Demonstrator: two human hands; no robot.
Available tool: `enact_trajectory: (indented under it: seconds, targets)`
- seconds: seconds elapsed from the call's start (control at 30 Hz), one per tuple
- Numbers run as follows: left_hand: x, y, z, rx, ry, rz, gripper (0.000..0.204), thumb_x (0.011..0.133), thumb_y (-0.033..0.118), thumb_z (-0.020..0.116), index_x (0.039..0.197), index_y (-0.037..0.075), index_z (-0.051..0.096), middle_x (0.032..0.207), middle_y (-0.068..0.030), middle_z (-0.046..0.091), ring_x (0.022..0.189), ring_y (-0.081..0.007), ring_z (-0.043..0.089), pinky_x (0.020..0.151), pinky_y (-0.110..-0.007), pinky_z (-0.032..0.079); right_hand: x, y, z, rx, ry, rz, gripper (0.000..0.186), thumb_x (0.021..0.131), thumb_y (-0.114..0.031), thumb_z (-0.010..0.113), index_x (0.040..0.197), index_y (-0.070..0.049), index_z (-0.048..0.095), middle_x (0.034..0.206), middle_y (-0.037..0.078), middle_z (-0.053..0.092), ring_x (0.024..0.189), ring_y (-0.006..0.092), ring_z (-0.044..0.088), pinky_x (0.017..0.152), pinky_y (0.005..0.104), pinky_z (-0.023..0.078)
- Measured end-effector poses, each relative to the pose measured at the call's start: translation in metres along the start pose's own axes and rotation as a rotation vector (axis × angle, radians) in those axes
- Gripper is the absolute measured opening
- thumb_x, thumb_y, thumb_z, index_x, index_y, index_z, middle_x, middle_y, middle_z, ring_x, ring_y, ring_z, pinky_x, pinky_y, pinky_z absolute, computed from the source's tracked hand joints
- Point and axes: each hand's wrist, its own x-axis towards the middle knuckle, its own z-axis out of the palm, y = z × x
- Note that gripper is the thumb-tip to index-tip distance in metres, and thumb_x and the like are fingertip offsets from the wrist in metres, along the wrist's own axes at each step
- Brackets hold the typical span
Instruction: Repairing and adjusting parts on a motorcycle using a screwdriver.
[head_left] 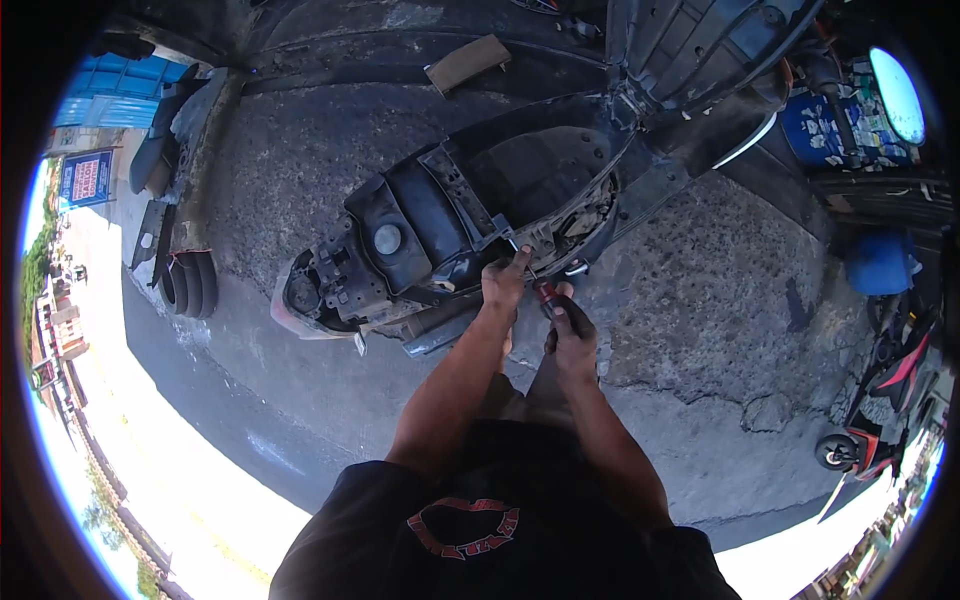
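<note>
A partly stripped motor scooter [430, 215], its dark inner frame and round grey cap [388, 238] exposed, lies across the space before me. My left hand [503, 285] is at its near side edge, index finger reaching onto the frame beside a small bright metal piece. The other fingers are curled, and what they hold is hidden. To its right, my right hand [573, 340] is closed around a screwdriver [547, 293] with a red and black handle. The tool points at the scooter's near side, close to my left fingers; its tip is too small to make out.
A wooden block [468, 65] lies beyond the scooter. At far left, tyres [188, 284] stand near a blue sign [86, 179]. To the right are a blue container [880, 263], a cluttered blue bin [815, 130], a mirror [897, 95] and another red-black motorbike [870, 440].
</note>
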Motion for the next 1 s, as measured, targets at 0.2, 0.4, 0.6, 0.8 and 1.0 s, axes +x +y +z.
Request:
enact_trajectory:
  seconds: [0.2, 0.4, 0.6, 0.8, 1.0]
  targets:
    - [0.01, -0.003, -0.012, 0.091, -0.082, -0.025, 0.044, 0.095, 0.04, 0.068, 0.092, -0.004, 0.074, 0.076, -0.0041, 0.062, 0.072, -0.0151, 0.051, 0.068, -0.034, 0.044, 0.019, -0.019, -0.009, -0.205, -0.143, 0.192, 0.038, 0.096, -0.029, 0.07, 0.124, -0.003, 0.065, 0.087, 0.01, 0.072, 0.055, 0.0105, 0.06, 0.051, 0.0258, 0.047]
    - [-0.024, -0.04, -0.053, -0.137, -0.148, 0.001, 0.044, 0.092, 0.037, 0.069, 0.1, -0.006, 0.072, 0.091, -0.0135, 0.072, 0.085, -0.0224, 0.066, 0.081, -0.035, 0.051, 0.025, -0.012, 0.007, -0.591, 0.027, -0.225, 0.038, 0.085, -0.019, 0.078, 0.116, -0.002, 0.068, 0.101, 0.015, 0.071, 0.081, 0.0228, 0.07, 0.074, 0.034, 0.054]
    - [-0.064, -0.134, -0.175, 0.693, -0.029, 0.733, 0.031, 0.088, 0.021, 0.073, 0.107, -0.001, 0.064, 0.069, -0.0081, 0.061, 0.063, -0.0207, 0.063, 0.058, -0.035, 0.049, 0.038, 0.01, 0.003, -0.196, -0.093, 0.049, 0.038, 0.085, -0.02, 0.076, 0.117, -0.002, 0.068, 0.096, 0.009, 0.064, 0.085, 0.0227, 0.066, 0.08, 0.0321, 0.052]
    - [-0.074, -0.093, -0.144, 1.098, -0.33, 0.676, 0.02, 0.098, 0.012, 0.055, 0.114, 0.0, 0.061, 0.078, -0.0089, 0.067, 0.071, -0.0242, 0.066, 0.066, -0.041, 0.053, 0.026, -0.008, -0.01, -0.562, -0.131, 0.142, 0.047, 0.087, -0.036, 0.07, 0.119, -0.002, 0.066, 0.105, 0.019, 0.07, 0.103, 0.035, 0.069, 0.089, 0.0426, 0.051]
    - [-0.052, -0.192, -0.103, 0.189, -0.532, 0.293, 0.017, 0.097, 0.021, 0.061, 0.102, 0.006, 0.066, 0.1, -0.0087, 0.069, 0.1, -0.0228, 0.063, 0.089, -0.041, 0.049, -0.059, -0.003, 0.015, -0.864, -0.23, -0.04, 0.046, 0.082, -0.036, 0.074, 0.114, -0.005, 0.061, 0.108, 0.024, 0.07, 0.096, 0.0465, 0.068, 0.085, 0.0527, 0.054]
